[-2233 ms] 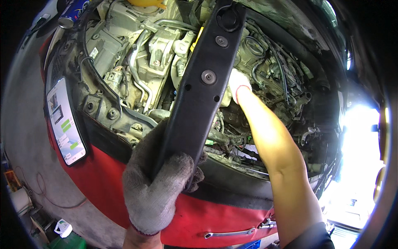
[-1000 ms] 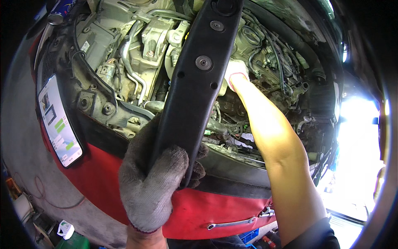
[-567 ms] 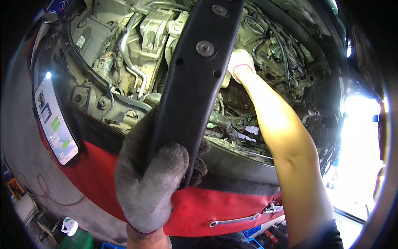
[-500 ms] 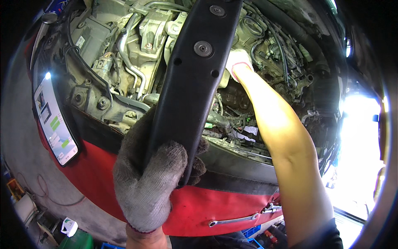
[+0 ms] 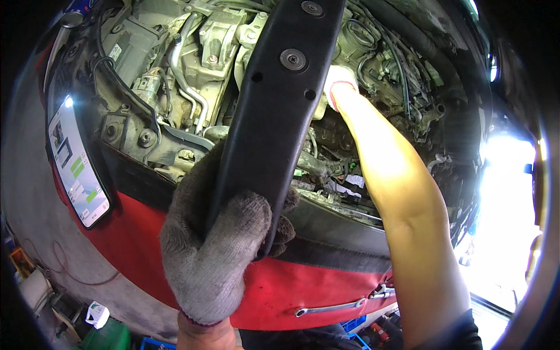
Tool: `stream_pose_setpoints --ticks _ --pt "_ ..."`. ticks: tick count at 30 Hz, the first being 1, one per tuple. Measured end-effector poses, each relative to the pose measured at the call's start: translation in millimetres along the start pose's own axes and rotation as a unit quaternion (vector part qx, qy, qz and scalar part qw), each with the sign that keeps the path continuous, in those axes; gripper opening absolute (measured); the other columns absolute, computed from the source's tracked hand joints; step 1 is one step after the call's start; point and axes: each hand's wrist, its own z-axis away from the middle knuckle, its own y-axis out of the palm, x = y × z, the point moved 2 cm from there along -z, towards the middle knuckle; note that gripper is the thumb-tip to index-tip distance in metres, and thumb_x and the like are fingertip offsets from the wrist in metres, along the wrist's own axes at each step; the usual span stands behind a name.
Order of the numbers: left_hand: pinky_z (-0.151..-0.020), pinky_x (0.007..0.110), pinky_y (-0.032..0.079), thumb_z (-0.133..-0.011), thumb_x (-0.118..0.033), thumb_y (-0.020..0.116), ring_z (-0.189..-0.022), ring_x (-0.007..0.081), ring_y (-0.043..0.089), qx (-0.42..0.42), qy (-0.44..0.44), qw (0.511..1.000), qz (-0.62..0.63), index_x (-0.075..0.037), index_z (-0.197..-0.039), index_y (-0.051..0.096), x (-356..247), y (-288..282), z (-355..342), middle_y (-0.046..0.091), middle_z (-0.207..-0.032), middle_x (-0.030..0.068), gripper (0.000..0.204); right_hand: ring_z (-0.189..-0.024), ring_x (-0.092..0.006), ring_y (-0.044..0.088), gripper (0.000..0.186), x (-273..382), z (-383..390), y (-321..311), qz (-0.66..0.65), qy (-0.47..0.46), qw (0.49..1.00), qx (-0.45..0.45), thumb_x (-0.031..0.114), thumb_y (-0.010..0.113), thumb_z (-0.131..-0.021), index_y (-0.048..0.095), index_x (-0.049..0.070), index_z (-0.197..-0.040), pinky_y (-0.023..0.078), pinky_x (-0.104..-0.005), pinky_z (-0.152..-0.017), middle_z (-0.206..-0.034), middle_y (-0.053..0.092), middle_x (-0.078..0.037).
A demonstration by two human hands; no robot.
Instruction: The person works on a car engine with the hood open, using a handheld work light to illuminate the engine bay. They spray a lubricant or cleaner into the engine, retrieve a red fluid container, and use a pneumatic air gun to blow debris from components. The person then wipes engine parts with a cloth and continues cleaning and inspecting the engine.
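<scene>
My left hand (image 5: pixel 204 262), in a worn grey knit glove, is closed round the lower end of a long black bar (image 5: pixel 262 134) with two large screw heads and small holes in its face. The bar stands up in front of the open engine bay (image 5: pixel 219 49) and covers its middle. My right hand (image 5: pixel 340 83), in a white glove with a red cuff edge, reaches down among the engine parts just right of the bar. Its fingers are hidden there. My bare right forearm crosses over the front of the bay.
A phone (image 5: pixel 80 169) with its screen lit lies at the left edge of the bay. On the red cover (image 5: pixel 280 291) along the front rests a combination wrench (image 5: pixel 332 308). A white bottle (image 5: pixel 97 315) and a green container (image 5: pixel 111 336) are low on the left.
The black bar and my left hand have shifted slightly up and to the right. My right hand stays among the engine parts, and the whole view has moved a little.
</scene>
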Motion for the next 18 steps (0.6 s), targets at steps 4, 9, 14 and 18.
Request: stream_pose_setpoints --ticks 4,9,14,18 --pt "-0.052 0.035 0.060 -0.098 -0.028 0.065 -0.061 0.0296 0.073 -0.019 -0.002 1.000 -0.003 0.006 -0.149 0.039 -1 3 0 0.072 -0.095 0.0301 0.067 -0.098 -0.0311 0.077 0.022 1 2 -7 0.069 -0.076 0.995 -0.016 0.014 0.069 -0.084 0.083 0.008 -0.101 0.061 -0.0439 -0.082 -0.110 0.079 -0.014" --pt "-0.052 0.035 0.060 -0.099 -0.026 0.064 -0.061 0.0301 0.072 0.003 0.013 1.000 0.008 0.006 -0.149 0.038 -2 -4 1 0.072 -0.098 0.0311 0.064 -0.101 -0.0331 0.076 0.027 31 -10 -22 0.093 0.000 0.993 0.074 0.018 0.062 -0.092 0.081 0.006 -0.107 0.061 -0.0413 -0.087 -0.115 0.077 -0.016" --pt "-0.052 0.034 0.060 -0.101 -0.026 0.061 -0.061 0.0293 0.071 -0.016 -0.009 1.000 -0.001 0.006 -0.149 0.038 -3 3 1 0.072 -0.098 0.0306 0.062 -0.111 -0.0398 0.070 0.037 4 -1 14 -0.195 0.050 0.976 -0.083 0.029 0.052 -0.098 0.078 0.004 -0.107 0.056 -0.0451 -0.095 -0.117 0.073 -0.021" --pt "-0.052 0.034 0.059 -0.102 -0.028 0.060 -0.062 0.0290 0.071 -0.018 -0.018 1.000 0.000 0.006 -0.148 0.038 -4 8 1 0.071 -0.099 0.0308 0.061 -0.112 -0.0432 0.067 0.039 -19 -1 36 -0.467 0.040 0.869 -0.158 0.034 0.054 -0.097 0.075 0.003 -0.105 0.053 -0.0470 -0.097 -0.116 0.072 -0.023"
